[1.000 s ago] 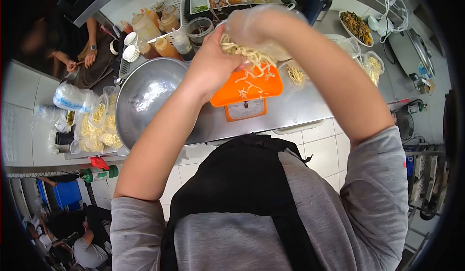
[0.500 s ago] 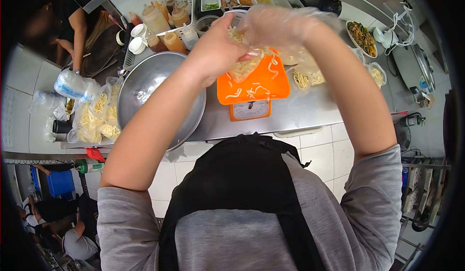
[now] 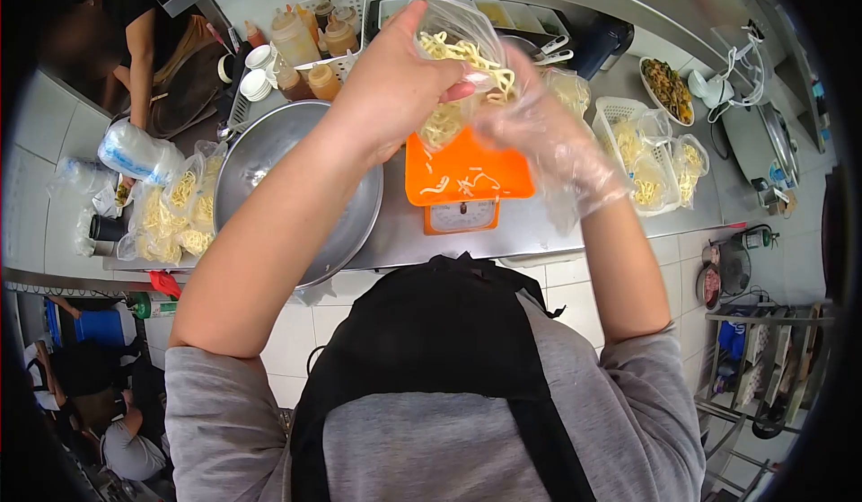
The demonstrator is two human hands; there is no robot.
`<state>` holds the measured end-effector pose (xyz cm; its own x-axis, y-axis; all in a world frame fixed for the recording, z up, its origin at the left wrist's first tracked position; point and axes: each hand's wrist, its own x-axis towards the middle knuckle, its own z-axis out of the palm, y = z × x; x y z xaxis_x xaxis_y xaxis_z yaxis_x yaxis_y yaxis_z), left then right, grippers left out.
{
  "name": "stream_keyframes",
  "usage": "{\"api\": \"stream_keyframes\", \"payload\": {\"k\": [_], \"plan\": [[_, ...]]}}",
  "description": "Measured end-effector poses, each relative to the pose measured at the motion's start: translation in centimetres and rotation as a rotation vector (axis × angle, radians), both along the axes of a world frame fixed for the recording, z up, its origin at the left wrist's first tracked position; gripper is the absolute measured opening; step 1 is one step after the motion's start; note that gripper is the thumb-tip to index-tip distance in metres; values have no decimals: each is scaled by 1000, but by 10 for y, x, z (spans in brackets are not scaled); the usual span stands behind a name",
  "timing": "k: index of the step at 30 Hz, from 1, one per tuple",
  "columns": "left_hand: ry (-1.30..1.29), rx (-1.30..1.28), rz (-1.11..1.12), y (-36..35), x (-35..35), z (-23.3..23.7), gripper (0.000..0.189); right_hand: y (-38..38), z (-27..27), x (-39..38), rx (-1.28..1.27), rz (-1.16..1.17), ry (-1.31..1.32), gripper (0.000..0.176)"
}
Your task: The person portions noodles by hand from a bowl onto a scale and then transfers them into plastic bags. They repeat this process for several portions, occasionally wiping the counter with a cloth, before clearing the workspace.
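Observation:
My left hand (image 3: 386, 89), bare, grips a clear plastic bag (image 3: 458, 19) by its side above the orange scale. Pale yellow noodles (image 3: 453, 48) fill part of the bag, and some lie over its rim. My right hand (image 3: 548, 134) wears a loose clear plastic glove. Its fingers curl round noodles at the bag's mouth, partly hidden by the glove's folds. Under both hands is the orange weighing tray (image 3: 467, 165), with a few loose noodle strands on it. The scale's dial (image 3: 461, 215) faces me.
A large metal bowl (image 3: 269, 170) stands left of the scale. Bagged noodles (image 3: 166, 219) lie at the far left, and a white basket (image 3: 664, 198) holds more on the right. Sauce bottles (image 3: 292, 35) stand behind. A co-worker's arm (image 3: 140, 62) shows at upper left.
My gloved right hand has come down and toward me from above the bag to its right side. The noodle bag is now more clearly visible, with noodles at its mouth.

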<state>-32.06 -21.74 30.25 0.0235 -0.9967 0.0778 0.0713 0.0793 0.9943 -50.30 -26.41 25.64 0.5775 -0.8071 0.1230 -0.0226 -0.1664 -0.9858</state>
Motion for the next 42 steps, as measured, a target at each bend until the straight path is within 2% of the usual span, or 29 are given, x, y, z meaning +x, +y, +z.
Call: {"api": "stream_keyframes", "payload": {"k": [1,3,4,5,7,9,10,11,13,15,16,17,18,19,20,21,23,25,26,29,35,36,37,38,39,41,42], "plan": [[-66,33,-9,1,3,1,79,-2,19,1,6,-5,-1,70],[-66,73,-34,1,9,0,79,-14,57,3,-266,-91,311,55],[-65,108,-53,2,11,0,79,-17,69,11,-426,-129,369,38],[-64,113,-60,5,11,6,79,-22,77,19,-419,-135,372,38],[-117,-14,-123,14,11,22,78,-24,96,36,-1004,-40,570,41],[-103,-28,-52,10,28,22,75,5,129,34,-701,0,628,44],[-121,12,-55,12,40,27,73,5,129,28,-684,-91,499,49],[-141,54,-58,13,49,30,72,-6,108,18,-827,-105,543,44],[100,193,-65,16,58,33,66,-27,65,-1,-1119,-168,625,36],[161,198,-11,27,65,43,84,-23,22,2,-219,-206,18,39],[182,198,11,30,69,45,90,-13,10,12,-123,-218,329,42],[156,193,34,31,76,44,84,-2,-6,25,-23,-229,638,46],[129,187,57,32,83,44,78,-2,-74,30,-232,-132,461,43],[129,187,64,36,89,41,78,9,-96,35,-335,-81,368,42],[-4,106,42,41,95,37,73,19,-118,41,-435,-27,274,42],[-138,25,17,45,100,34,69,49,-91,44,-740,47,657,43],[-125,15,60,52,108,31,67,61,-81,38,-1041,120,1044,45],[-105,15,100,57,118,26,66,53,-92,4,-1357,147,793,45],[-102,42,125,58,124,24,65,44,-91,-5,-1457,110,821,42],[-91,85,151,63,131,15,64,29,-96,-37,-1335,193,956,35],[-64,150,131,70,138,-4,70,5,-84,-49,-1368,180,965,27],[-77,198,112,71,138,-6,72,9,-70,-40,-1190,76,821,14],[-92,246,90,72,138,-8,73,8,-54,-27,-1292,-74,715,10],[-103,259,81,74,138,-11,74,5,-37,-12,-1384,-227,605,15],[-108,254,77,76,138,-13,74,2,-21,9,-1328,-341,423,24],[-115,281,43,79,135,-15,74,4,19,59,-1487,-568,178,34],[-124,297,34,81,133,-14,75,16,24,85,-1162,-420,41,32]]}}
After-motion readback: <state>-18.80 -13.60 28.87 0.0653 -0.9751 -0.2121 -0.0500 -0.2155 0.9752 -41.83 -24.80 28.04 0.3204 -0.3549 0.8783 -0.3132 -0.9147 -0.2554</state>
